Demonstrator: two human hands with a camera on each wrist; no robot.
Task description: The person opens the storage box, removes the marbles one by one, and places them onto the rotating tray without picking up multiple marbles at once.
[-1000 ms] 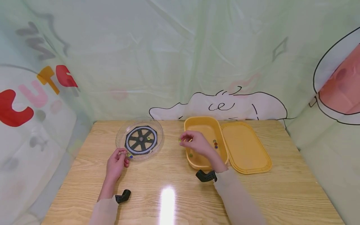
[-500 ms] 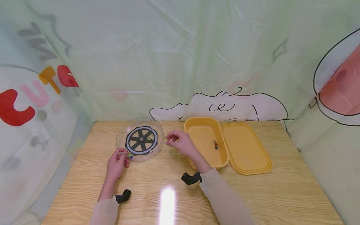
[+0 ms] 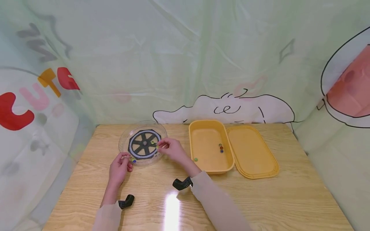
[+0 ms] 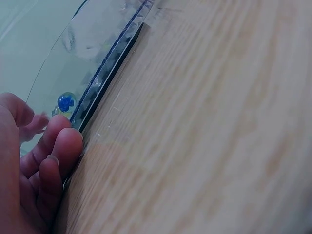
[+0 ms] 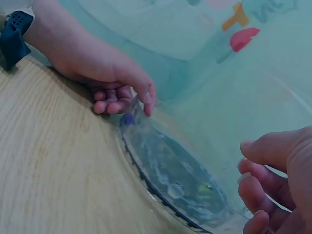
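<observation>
A round clear plastic dish (image 3: pixel 122 138) with a black spoked, wheel-like base stands at the left. My left hand (image 3: pixel 119 166) grips its near-left rim, fingers curled against the wall in the left wrist view. Close to those fingers, a blue marble (image 4: pixel 67 101) and a yellowish one lie inside. Another green marble (image 3: pixel 153 142) sits near the wheel's right side. Over the dish's right edge, my right hand (image 3: pixel 172 150) pinches a small yellow-green marble (image 3: pixel 157 146). In the right wrist view the thumb and fingers (image 5: pixel 251 192) hide that marble.
Right of the dish stands a yellow box (image 3: pixel 212 166) holding a green marble (image 3: pixel 196 159) and a short row of marbles (image 3: pixel 221 148). Its yellow lid (image 3: pixel 254 152) lies flat beside it. A printed curtain (image 3: pixel 185 64) hangs behind the wooden table (image 3: pixel 289 199).
My right hand has moved left from above the yellow box to the dish's right edge, carrying the yellow-green marble. The left hand has stayed at the rim.
</observation>
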